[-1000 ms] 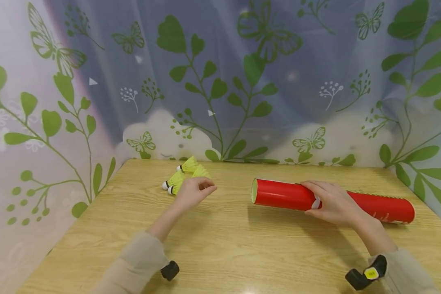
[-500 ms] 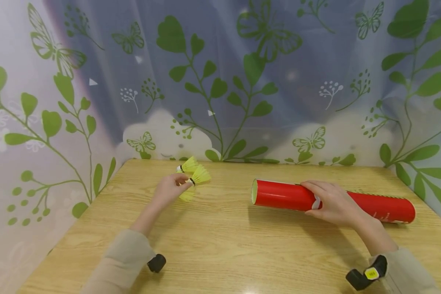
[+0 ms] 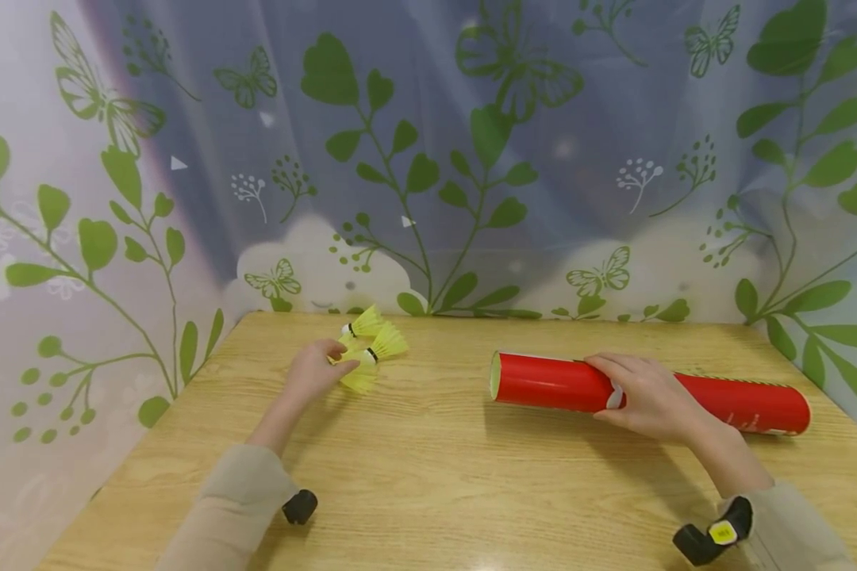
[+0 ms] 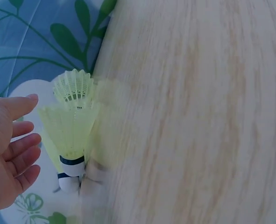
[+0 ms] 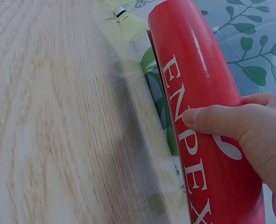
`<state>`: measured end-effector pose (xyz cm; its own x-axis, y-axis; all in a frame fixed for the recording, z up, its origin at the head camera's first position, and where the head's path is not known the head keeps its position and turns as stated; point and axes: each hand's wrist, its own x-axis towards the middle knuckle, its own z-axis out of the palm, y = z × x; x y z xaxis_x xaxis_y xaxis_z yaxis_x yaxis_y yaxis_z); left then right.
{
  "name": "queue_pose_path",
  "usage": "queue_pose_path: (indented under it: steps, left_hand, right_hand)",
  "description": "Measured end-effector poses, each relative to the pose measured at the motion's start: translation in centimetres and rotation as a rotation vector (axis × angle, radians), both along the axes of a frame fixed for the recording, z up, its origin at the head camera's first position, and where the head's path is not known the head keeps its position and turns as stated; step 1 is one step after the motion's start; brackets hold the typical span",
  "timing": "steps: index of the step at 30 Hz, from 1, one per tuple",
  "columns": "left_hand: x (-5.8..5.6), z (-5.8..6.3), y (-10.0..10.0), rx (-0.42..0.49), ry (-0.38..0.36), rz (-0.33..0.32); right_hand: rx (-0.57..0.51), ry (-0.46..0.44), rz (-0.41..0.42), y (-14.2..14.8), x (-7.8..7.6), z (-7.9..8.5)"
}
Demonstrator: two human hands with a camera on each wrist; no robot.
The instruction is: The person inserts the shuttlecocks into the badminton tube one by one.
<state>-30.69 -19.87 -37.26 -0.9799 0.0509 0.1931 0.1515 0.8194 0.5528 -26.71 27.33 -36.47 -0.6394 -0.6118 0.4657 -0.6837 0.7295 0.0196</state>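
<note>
Several yellow shuttlecocks [image 3: 388, 341] with white bases lie in a loose cluster at the far left of the wooden table. My left hand [image 3: 314, 371] is at their left side in the head view, its fingers hiding some of the bases. In the left wrist view, that hand [image 4: 9, 149] has relaxed, slightly bent fingers with nothing between them, beside the shuttlecocks [image 4: 67, 130]. At the right, my right hand [image 3: 646, 396] grips a red shuttlecock tube [image 3: 543, 381] around its middle. White lettering runs along the tube [image 5: 198, 70]. Its uncapped end faces left, toward the shuttlecocks.
The light wooden table [image 3: 428, 476] carries these things. A curtain [image 3: 428, 159] printed with leaves and butterflies hangs behind the table's far edge and along both sides. A shadow lies on the wood beneath the tube.
My left hand has moved left from above the shuttlecocks to their base side; the right-hand shuttlecock it covered now shows. The right hand and tube have stayed almost still.
</note>
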Motion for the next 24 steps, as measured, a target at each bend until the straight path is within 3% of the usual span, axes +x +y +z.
queue_pose_path:
  steps: [12, 24]
  left_hand:
    - [-0.33, -0.94, 0.03, -0.083, -0.042, 0.007]
    - [-0.03, -0.80, -0.37, -0.066, -0.053, -0.010]
  right_hand:
    - [0.005, 0.007, 0.003, 0.17, -0.08, -0.23]
    - [0.012, -0.030, -0.015, -0.03, -0.03, -0.24]
